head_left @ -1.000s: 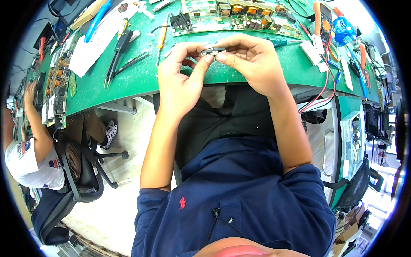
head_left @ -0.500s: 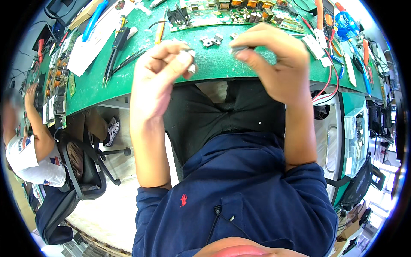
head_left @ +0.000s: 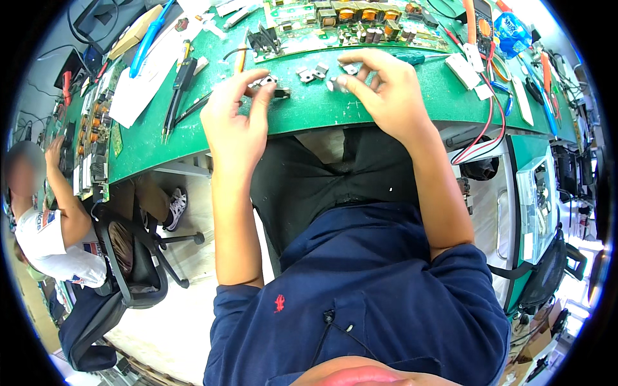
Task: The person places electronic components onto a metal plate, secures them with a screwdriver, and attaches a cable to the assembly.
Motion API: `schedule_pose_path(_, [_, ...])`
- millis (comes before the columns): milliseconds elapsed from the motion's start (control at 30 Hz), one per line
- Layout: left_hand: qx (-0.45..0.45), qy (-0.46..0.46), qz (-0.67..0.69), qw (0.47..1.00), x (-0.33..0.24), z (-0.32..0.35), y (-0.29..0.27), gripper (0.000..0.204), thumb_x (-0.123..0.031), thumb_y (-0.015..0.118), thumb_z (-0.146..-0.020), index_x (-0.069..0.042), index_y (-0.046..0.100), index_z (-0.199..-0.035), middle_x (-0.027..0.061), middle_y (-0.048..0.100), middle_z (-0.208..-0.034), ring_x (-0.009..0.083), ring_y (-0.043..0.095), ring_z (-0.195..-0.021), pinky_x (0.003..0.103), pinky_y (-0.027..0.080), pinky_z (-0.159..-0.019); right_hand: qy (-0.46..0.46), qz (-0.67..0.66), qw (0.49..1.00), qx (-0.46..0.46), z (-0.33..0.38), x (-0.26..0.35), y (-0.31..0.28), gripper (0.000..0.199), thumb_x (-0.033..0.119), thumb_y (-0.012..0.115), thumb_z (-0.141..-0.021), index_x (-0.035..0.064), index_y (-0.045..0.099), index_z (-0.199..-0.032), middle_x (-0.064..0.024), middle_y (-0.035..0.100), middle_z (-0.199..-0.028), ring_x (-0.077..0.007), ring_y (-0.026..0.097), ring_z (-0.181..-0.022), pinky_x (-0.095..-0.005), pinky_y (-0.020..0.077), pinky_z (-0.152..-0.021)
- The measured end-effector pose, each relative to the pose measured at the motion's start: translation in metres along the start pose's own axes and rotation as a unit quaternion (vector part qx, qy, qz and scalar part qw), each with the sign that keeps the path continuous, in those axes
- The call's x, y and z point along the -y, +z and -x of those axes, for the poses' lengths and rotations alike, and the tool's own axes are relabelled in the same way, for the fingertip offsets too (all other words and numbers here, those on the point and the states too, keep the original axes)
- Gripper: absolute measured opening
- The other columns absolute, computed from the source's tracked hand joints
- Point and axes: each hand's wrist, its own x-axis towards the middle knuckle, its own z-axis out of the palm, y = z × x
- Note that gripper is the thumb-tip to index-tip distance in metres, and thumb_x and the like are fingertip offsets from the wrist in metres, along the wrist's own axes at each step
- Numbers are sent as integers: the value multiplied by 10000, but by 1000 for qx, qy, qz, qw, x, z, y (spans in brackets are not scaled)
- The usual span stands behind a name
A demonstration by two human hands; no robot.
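Observation:
Above the green bench my left hand (head_left: 238, 116) has thumb and forefinger curled around a small silver metal part (head_left: 266, 81). Just by the thumb tip shows a small dark piece (head_left: 281, 93). My right hand (head_left: 389, 90) is held over the bench edge, its thumb and forefinger spread apart. A small grey piece (head_left: 332, 84), slightly blurred, is beside that thumb tip; whether they touch is unclear. Under the right forefinger another small metal part (head_left: 349, 68) is partly hidden. Between the hands, small silver metal brackets (head_left: 313, 73) lie on the bench.
A circuit board (head_left: 351, 29) with coils spans the far side of the green bench (head_left: 309, 112). Tweezers (head_left: 174, 103) and white paper (head_left: 143, 90) lie left; a multimeter (head_left: 483, 26) and red and black leads (head_left: 492, 122) are right. Another person (head_left: 58, 238) sits at far left.
My hands have come down toward the bench surface. The right thumb and forefinger, pinched on a grey piece before, are now apart. The left fingers have opened somewhat.

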Motion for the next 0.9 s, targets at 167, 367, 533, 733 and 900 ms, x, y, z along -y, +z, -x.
schedule_pose_path(167, [-44, 26, -33, 998, 2, -3, -14, 251, -35, 740, -896, -48, 733, -1146, 153, 722, -1186, 299, 702, -1039, 379, 547, -900, -91, 128, 987, -44, 4, -6, 6, 209, 194, 760, -891, 58, 719, -1045, -118, 711, -1093, -341, 663, -1070, -425, 531, -915])
schedule_pose_path(367, [64, 55, -149, 985, -2, 1, -15, 295, -146, 814, -829, -62, 740, -1102, 146, 728, -1102, 349, 673, -1048, 435, 509, -935, -92, 157, 983, 26, 14, -1, 11, 200, 156, 725, -887, 54, 698, -1057, -130, 697, -1113, -350, 653, -1048, -444, 523, -931])
schedule_pose_path(533, [56, 84, -181, 978, 17, 0, -8, 222, -98, 795, -825, -41, 750, -1034, 178, 739, -1013, 384, 689, -941, 453, 525, -863, -99, 101, 988, 52, -7, -4, 53, 179, 138, 717, -861, 36, 687, -1005, -155, 663, -999, -363, 642, -1021, -467, 512, -913])
schedule_pose_path(733, [99, 91, -160, 978, 17, -8, -5, 212, -106, 715, -946, -6, 735, -1132, 166, 726, -1103, 344, 677, -1026, 424, 509, -926, -118, 121, 984, 53, -24, -4, 66, 213, 237, 738, -853, 55, 697, -956, -154, 676, -1071, -357, 671, -1028, -457, 553, -866])
schedule_pose_path(900, [62, 118, -136, 982, 5, -5, 0, 274, -149, 712, -973, -17, 711, -1214, 155, 688, -1229, 330, 632, -1163, 430, 462, -1033, -166, 124, 975, 78, 20, 29, -24, 285, 301, 772, -859, 86, 727, -1041, -130, 693, -1124, -324, 685, -1065, -437, 563, -880])
